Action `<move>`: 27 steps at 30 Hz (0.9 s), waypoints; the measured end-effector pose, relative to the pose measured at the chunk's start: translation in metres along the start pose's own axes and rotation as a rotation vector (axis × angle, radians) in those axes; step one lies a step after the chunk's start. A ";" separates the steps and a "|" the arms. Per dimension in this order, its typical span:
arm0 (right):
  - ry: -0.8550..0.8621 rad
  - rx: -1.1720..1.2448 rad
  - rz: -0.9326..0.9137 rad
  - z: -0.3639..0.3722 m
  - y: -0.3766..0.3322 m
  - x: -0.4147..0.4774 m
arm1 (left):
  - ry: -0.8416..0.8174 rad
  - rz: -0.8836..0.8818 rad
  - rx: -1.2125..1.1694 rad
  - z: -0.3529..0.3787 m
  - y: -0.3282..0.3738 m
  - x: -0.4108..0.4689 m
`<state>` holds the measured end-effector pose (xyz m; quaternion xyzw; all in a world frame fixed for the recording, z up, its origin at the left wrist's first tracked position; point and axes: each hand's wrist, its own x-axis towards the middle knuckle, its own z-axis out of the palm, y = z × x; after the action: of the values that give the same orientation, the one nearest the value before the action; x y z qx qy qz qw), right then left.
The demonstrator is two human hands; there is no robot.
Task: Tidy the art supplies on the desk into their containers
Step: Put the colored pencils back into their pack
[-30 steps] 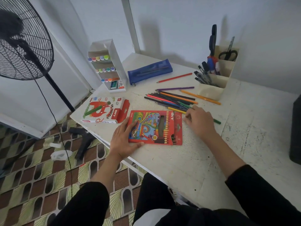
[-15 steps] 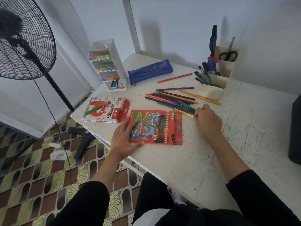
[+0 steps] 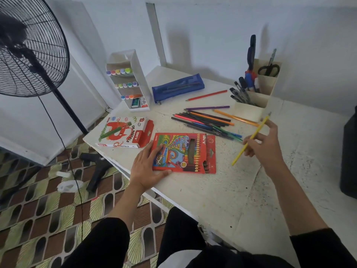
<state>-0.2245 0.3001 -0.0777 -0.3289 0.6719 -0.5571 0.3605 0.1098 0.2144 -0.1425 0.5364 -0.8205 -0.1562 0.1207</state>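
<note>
A red colour-pencil box (image 3: 185, 152) lies flat on the white desk (image 3: 222, 190), its flap end to the right. My left hand (image 3: 147, 169) rests flat on the box's left end. My right hand (image 3: 265, 147) holds a yellow pencil (image 3: 251, 140) lifted above the desk, slanting from lower left to upper right. A loose pile of coloured pencils (image 3: 206, 122) lies behind the box, with a purple pencil (image 3: 207, 108), an orange pencil (image 3: 235, 118) and a red pencil (image 3: 206, 95) apart from it.
An oil-pastels box (image 3: 123, 135) lies at the desk's left edge. Behind stand a white marker rack (image 3: 131, 80), a blue mesh pencil case (image 3: 177, 87) and a cream organiser (image 3: 257, 93) with pens and scissors. A dark object (image 3: 349, 151) sits at the right; a fan (image 3: 29, 47) stands left.
My right hand picked the yellow pencil out of the pile and lifted it up and to the right. My left hand stayed on the red box.
</note>
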 end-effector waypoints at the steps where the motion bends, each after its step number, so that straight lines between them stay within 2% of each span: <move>1: 0.019 0.067 0.021 -0.002 0.002 -0.001 | 0.002 0.000 0.001 0.000 0.000 0.000; 5: 0.120 0.278 0.020 -0.008 0.016 -0.006 | -0.002 -0.005 0.006 -0.001 0.001 -0.001; 12: 0.313 0.269 0.026 0.012 0.031 -0.014 | -0.011 -0.008 0.020 -0.001 0.002 0.000; 16: 0.287 0.253 -0.004 0.024 0.032 -0.017 | -0.012 -0.014 0.023 -0.001 0.002 0.000; 22: 0.228 0.068 -0.090 0.038 0.036 -0.014 | -0.003 -0.033 0.018 0.000 0.002 0.000; 27: 0.028 -0.051 -0.132 0.044 0.043 -0.016 | -0.006 -0.034 0.022 0.000 0.002 0.001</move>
<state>-0.1808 0.2984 -0.1235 -0.3736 0.6678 -0.5669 0.3052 0.1081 0.2143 -0.1417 0.5511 -0.8133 -0.1509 0.1099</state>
